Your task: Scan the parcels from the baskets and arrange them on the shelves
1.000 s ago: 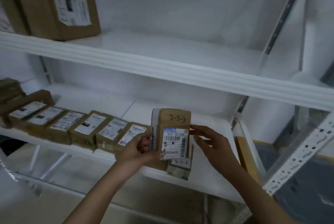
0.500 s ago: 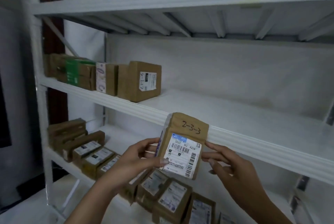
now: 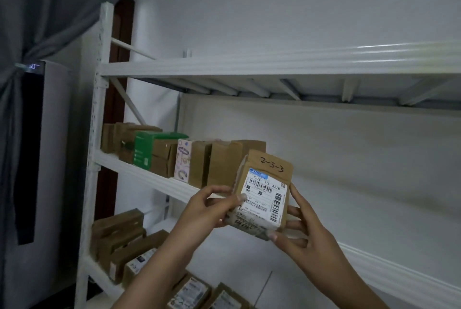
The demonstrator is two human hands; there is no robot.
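Parcel (image 3: 264, 191) raised higher, left hand (image 3: 209, 208), right hand (image 3: 304, 231) still holding

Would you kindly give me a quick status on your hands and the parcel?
Left hand and right hand both grip the parcel. Held before the middle shelf, beside box row. Nothing seen blocking.

parcel (image 3: 263, 194) held before the middle shelf (image 3: 139, 172), left hand (image 3: 207, 208) at its left edge, right hand (image 3: 306, 228) at its right edge and lower corner. row of boxes (image 3: 174, 156) on the middle shelf, left of and behind the parcel. stacked parcels (image 3: 119, 241) on the lower shelf (image 3: 99, 275) beneath. top shelf (image 3: 249, 65) above. curtain (image 3: 37, 9) left of the rack.
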